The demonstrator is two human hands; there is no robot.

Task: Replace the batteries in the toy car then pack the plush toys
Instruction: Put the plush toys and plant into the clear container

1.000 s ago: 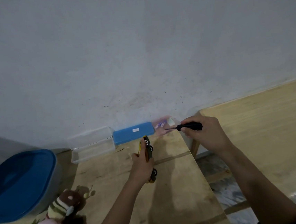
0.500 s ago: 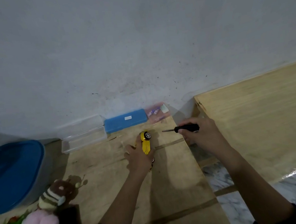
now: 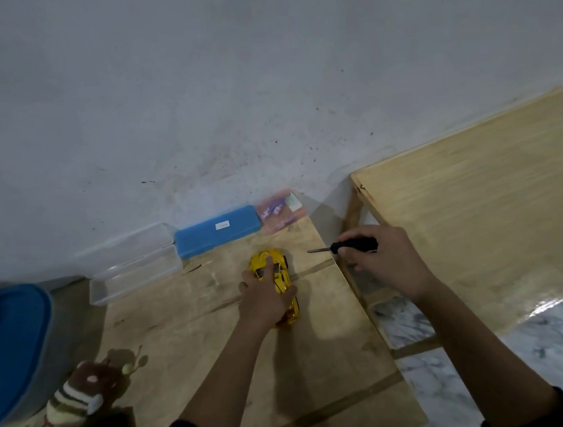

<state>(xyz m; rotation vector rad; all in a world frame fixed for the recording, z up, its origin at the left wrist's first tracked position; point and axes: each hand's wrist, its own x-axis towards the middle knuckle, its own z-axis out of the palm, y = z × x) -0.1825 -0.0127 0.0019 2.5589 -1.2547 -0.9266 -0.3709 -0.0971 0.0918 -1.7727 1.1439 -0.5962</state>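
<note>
Yellow toy car (image 3: 260,262) sits wheels-down on the wooden table (image 3: 322,364), towards the far right. Left hand (image 3: 264,304) clasps it from above, index finger along the roof, thumb round the right flank. Right hand (image 3: 388,265) is curled round a black screwdriver (image 3: 355,244), tip pointing left, near the car, not touching. Judged: battery step in hand. Underside faces down, so the next move calls for turning the car over to reach the cover screw. Plush toys (image 3: 71,402) lie unpacked, near left.
</note>
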